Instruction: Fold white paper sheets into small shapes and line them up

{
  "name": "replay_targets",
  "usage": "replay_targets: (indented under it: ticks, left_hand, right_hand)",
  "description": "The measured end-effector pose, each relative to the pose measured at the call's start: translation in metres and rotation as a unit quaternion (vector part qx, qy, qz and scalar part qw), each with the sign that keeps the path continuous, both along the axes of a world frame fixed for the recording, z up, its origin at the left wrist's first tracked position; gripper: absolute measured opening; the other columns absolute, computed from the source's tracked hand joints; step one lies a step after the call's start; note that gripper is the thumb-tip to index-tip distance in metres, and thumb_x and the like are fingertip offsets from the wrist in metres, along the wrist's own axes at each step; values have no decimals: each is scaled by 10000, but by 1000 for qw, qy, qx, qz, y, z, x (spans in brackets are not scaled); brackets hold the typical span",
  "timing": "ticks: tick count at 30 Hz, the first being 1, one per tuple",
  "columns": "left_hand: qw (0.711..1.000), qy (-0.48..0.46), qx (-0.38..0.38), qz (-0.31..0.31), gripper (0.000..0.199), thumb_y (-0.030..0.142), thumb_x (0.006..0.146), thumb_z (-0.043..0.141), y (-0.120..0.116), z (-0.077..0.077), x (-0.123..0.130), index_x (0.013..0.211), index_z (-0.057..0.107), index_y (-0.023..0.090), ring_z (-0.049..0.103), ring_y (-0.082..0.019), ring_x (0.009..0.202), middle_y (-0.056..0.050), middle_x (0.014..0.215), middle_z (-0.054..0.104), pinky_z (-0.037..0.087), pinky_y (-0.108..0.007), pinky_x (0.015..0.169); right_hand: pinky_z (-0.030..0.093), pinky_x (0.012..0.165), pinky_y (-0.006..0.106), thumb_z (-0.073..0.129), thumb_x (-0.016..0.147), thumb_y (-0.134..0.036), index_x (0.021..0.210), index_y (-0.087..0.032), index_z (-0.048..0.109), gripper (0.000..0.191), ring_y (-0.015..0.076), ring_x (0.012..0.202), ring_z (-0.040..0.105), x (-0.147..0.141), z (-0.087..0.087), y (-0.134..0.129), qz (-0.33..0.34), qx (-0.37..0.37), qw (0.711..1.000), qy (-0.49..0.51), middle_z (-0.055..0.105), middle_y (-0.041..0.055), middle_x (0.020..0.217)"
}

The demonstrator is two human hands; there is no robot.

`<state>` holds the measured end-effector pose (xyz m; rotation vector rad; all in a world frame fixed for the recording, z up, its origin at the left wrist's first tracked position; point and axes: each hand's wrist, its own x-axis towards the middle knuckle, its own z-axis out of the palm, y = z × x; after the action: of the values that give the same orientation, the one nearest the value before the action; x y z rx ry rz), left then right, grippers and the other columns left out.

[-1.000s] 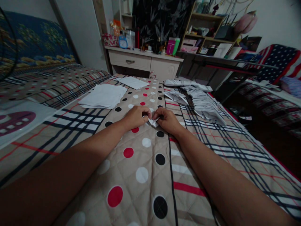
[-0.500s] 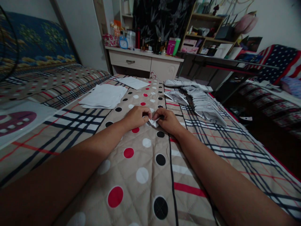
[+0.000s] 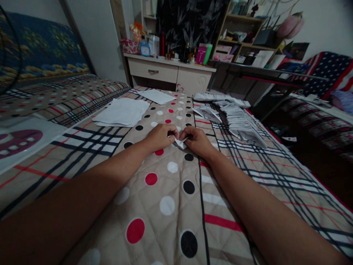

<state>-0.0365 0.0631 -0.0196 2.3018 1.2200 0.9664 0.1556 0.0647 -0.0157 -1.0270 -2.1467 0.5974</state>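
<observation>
Low over the polka-dot bedspread, my left hand point(image 3: 162, 136) and my right hand point(image 3: 197, 141) meet at a small white folded paper piece point(image 3: 180, 142). The fingers of both hands pinch it from either side, thumbs and forefingers close together. My fingers cover much of it, so its full shape is hidden. A stack of flat white sheets point(image 3: 122, 112) lies to the left beyond my left hand. On the right, past my right hand, is a long row of thin white packets point(image 3: 242, 123) leaning on one another, with a separate packet point(image 3: 207, 113) beside it.
Another white sheet point(image 3: 157, 96) lies farther back on the bedspread point(image 3: 157, 206). A white bag with a purple print point(image 3: 55, 134) is at the left edge. Behind the bed stand a white dresser point(image 3: 154, 70) with bottles and a blue clock point(image 3: 145, 48), and a shelf desk point(image 3: 264, 71).
Almost nothing differs. Both hands keep their pinch on the white folded paper piece in the same place, and the view shifts very slightly.
</observation>
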Motion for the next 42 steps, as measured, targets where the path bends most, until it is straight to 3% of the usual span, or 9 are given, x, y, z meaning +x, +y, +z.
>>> replay_targets:
  ticks: [42]
  left_hand:
    - [1000,19,6,-2,219,74,668,528,-1,2,0,763,710,152,561,-122,637,2,707,673,393,-241,607]
  right_hand:
    - [456,743,260,500,621,12,737,-176,675,283,162,781,624,-1,0,1,-8,-12,1000,-2,687,7,783]
